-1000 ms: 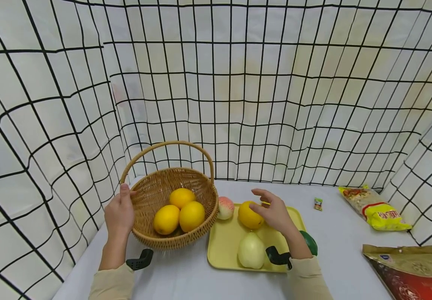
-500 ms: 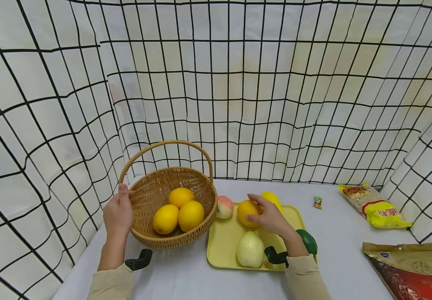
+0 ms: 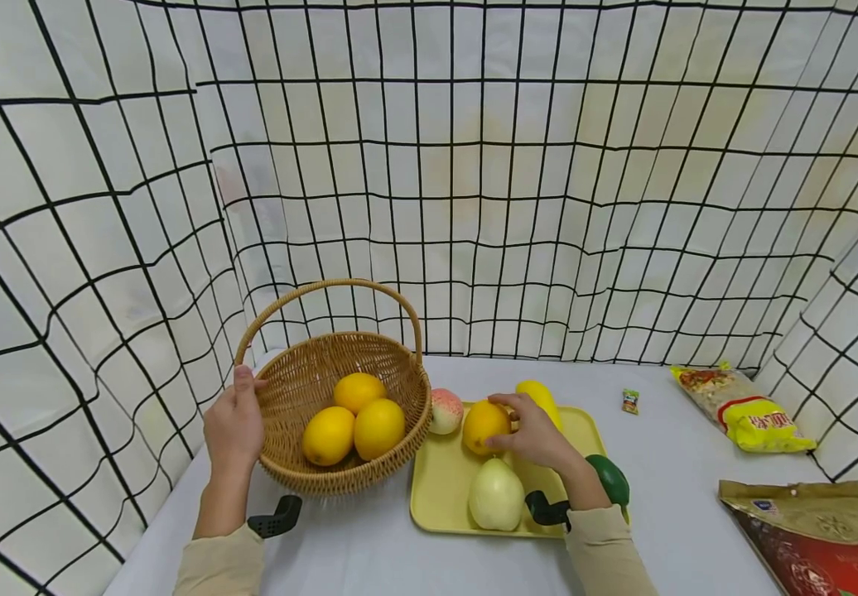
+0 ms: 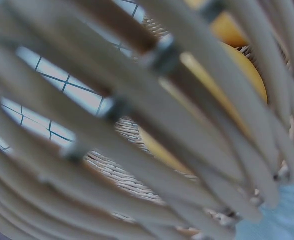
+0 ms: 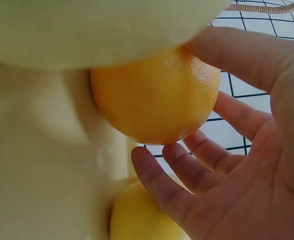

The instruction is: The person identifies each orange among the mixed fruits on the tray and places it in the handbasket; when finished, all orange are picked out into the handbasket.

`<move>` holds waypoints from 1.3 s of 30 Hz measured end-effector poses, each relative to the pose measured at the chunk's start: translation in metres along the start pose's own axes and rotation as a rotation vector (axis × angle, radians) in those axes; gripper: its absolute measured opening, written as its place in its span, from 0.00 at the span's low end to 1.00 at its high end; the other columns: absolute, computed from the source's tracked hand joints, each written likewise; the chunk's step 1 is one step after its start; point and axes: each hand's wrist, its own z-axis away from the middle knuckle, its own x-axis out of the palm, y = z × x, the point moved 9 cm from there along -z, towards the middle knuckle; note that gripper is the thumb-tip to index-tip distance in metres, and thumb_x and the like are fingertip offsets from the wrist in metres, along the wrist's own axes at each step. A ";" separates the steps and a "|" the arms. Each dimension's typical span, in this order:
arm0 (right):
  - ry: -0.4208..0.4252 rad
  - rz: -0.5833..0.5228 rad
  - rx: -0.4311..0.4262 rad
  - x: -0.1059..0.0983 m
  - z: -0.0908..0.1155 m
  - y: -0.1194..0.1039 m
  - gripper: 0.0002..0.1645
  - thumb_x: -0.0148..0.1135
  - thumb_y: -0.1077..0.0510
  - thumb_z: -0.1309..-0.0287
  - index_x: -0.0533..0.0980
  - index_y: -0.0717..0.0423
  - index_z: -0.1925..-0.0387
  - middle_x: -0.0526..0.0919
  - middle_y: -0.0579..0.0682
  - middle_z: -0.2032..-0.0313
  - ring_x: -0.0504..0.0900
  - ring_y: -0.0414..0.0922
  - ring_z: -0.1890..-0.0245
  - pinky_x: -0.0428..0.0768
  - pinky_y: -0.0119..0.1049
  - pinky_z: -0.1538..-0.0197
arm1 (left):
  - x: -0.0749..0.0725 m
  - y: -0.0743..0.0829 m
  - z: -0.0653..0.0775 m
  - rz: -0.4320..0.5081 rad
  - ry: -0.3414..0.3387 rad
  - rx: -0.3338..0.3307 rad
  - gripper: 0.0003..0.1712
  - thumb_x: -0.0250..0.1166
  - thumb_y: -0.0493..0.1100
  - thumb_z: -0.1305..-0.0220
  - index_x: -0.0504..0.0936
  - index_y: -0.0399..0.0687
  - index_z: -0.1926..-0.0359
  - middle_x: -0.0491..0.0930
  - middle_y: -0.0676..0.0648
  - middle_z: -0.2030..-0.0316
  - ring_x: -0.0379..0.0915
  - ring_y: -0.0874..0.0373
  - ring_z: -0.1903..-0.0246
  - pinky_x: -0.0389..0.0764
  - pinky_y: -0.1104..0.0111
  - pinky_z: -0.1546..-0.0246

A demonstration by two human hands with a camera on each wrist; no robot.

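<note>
My left hand (image 3: 235,422) grips the rim of a wicker basket (image 3: 291,389) at the foot of its handle. The basket tilts toward me, with three yellow-orange fruits (image 3: 379,429) inside. In the left wrist view, its blurred wicker weave (image 4: 136,115) fills most of the picture. Over a yellow tray (image 3: 436,505), my right hand (image 3: 537,434) holds an orange (image 3: 483,428) between thumb and fingers. The right wrist view shows the thumb on one side of the orange (image 5: 152,100) and the fingers curled along the other.
A pale pear (image 3: 496,497) sits in front of the orange and a long yellow fruit (image 3: 541,401) behind it. A peach (image 3: 445,411) lies between basket and tray. Beside my right wrist is a green fruit (image 3: 609,480). Snack packs (image 3: 753,414) lie on the right.
My right hand has come down and left from above the tray onto the orange, which has shifted slightly left. The long yellow fruit behind has come into view. Left hand and basket hold still.
</note>
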 end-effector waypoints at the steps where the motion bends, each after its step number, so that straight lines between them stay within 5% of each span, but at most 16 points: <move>1: -0.007 -0.014 0.004 0.001 0.000 0.001 0.38 0.77 0.57 0.51 0.73 0.51 0.38 0.72 0.55 0.40 0.74 0.55 0.48 0.75 0.51 0.47 | 0.000 0.000 0.000 0.000 0.000 0.000 0.49 0.30 0.69 0.26 0.83 0.33 0.51 0.78 0.26 0.57 0.69 0.30 0.46 0.64 0.43 0.49; 7: -0.035 -0.085 0.037 0.008 -0.002 0.007 0.43 0.78 0.54 0.53 0.68 0.52 0.35 0.72 0.53 0.38 0.73 0.57 0.43 0.73 0.55 0.43 | 0.000 0.000 0.000 0.000 -0.008 -0.006 0.49 0.29 0.69 0.26 0.82 0.33 0.51 0.77 0.26 0.52 0.69 0.30 0.44 0.63 0.43 0.48; 17: -0.068 -0.078 0.060 0.016 -0.001 0.011 0.52 0.78 0.50 0.52 0.61 0.55 0.31 0.70 0.56 0.37 0.73 0.55 0.43 0.72 0.54 0.42 | 0.000 -0.001 0.000 -0.007 -0.004 -0.008 0.49 0.29 0.69 0.26 0.83 0.33 0.51 0.78 0.26 0.58 0.70 0.30 0.47 0.64 0.44 0.51; 25: 0.008 -0.048 0.066 0.011 -0.002 0.011 0.52 0.80 0.49 0.56 0.64 0.56 0.32 0.75 0.54 0.41 0.76 0.52 0.48 0.76 0.49 0.46 | 0.000 -0.001 0.000 -0.003 0.002 -0.006 0.48 0.30 0.69 0.26 0.83 0.33 0.51 0.78 0.27 0.62 0.70 0.31 0.47 0.64 0.45 0.51; 33: 0.085 -0.106 0.067 -0.002 -0.001 0.001 0.51 0.79 0.53 0.55 0.63 0.54 0.32 0.70 0.55 0.37 0.75 0.55 0.44 0.77 0.49 0.46 | 0.001 0.002 0.000 0.003 -0.019 -0.018 0.48 0.29 0.68 0.25 0.82 0.32 0.49 0.76 0.26 0.49 0.68 0.30 0.44 0.63 0.42 0.47; 39: 0.108 -0.081 0.055 -0.012 0.003 -0.011 0.50 0.78 0.54 0.53 0.62 0.54 0.31 0.69 0.58 0.37 0.74 0.57 0.44 0.79 0.48 0.49 | 0.000 0.000 0.001 -0.003 -0.019 -0.018 0.48 0.29 0.68 0.26 0.82 0.32 0.49 0.76 0.26 0.48 0.68 0.30 0.44 0.63 0.42 0.47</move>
